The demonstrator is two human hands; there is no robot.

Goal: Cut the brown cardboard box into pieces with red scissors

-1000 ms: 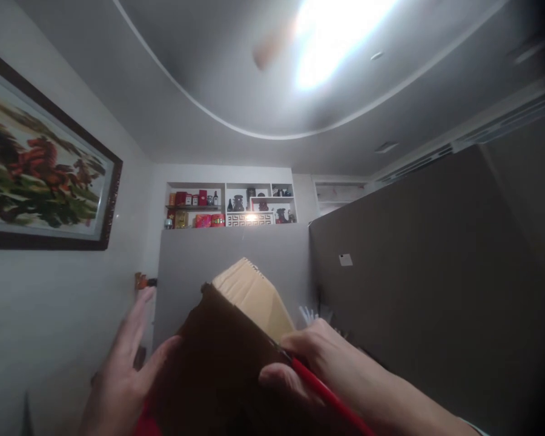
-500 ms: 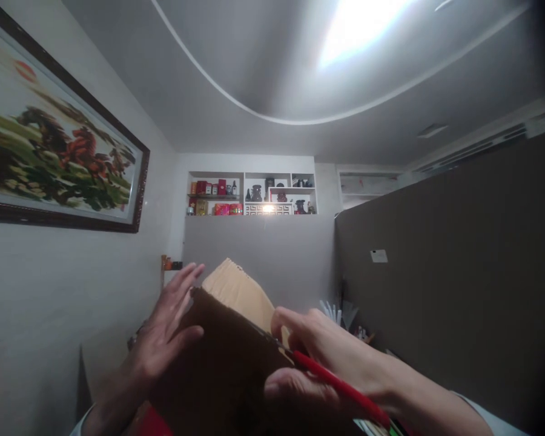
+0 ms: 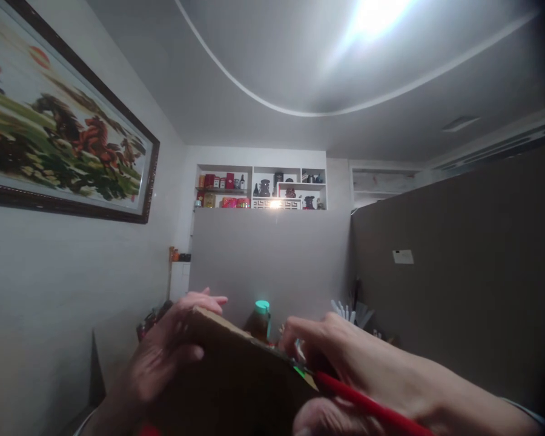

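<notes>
A brown sheet of cardboard (image 3: 236,381) stands up in front of me, its rough top edge sloping down to the right. My left hand (image 3: 163,351) is round its upper left corner, thumb on the near face and fingers over the far side. My right hand (image 3: 345,357) grips a slim red tool (image 3: 363,402) at the right end of that edge. The tool's thin dark tip meets the cardboard; its exact kind I cannot make out. Right fingers are behind the edge, the thumb in front. A bright green patch (image 3: 300,371) shows beside the tip.
Beyond the cardboard stands a bottle with a teal cap (image 3: 262,306). Grey partitions (image 3: 272,254) rise ahead and at right. Pale sticks (image 3: 344,310) stand behind my right hand. A framed horse picture (image 3: 72,127) hangs at left, and shelves (image 3: 261,188) of jars and boxes are at the back.
The pale tan flap that stood up behind the cardboard edge is out of sight, and the bottle now shows there. My left hand has closed on the corner. The view has shifted slightly.
</notes>
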